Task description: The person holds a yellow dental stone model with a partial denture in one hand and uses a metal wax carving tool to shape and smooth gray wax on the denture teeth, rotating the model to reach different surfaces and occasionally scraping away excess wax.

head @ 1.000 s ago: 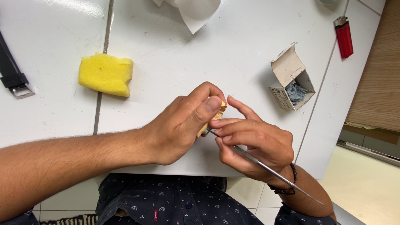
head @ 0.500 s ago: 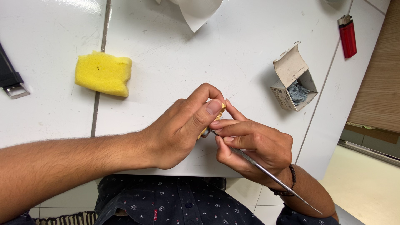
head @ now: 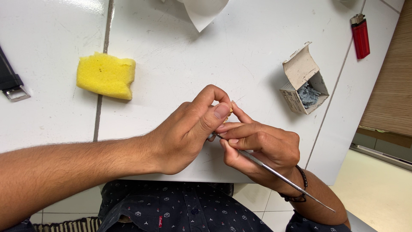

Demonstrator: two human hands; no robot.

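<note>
My left hand (head: 189, 131) pinches a small gold-coloured piece (head: 230, 111) between thumb and fingers; most of the piece is hidden by the fingertips. My right hand (head: 262, 148) holds a thin metal pick (head: 274, 172) like a pen, its tip meeting the left fingertips and its long handle running down to the right past my wrist. A dark bead bracelet (head: 300, 189) circles the right wrist. Both hands hover over the near edge of the white table (head: 240, 51).
A yellow sponge (head: 105, 75) lies at the left. An open small cardboard box (head: 302, 81) with grey bits inside stands at the right. A red lighter (head: 360, 36) lies far right. White paper (head: 204, 10) and a black strap with buckle (head: 10, 81) sit at the edges.
The hands stay together with the same grips; only the view has shifted slightly. The pick's tip remains at the left fingertips.
</note>
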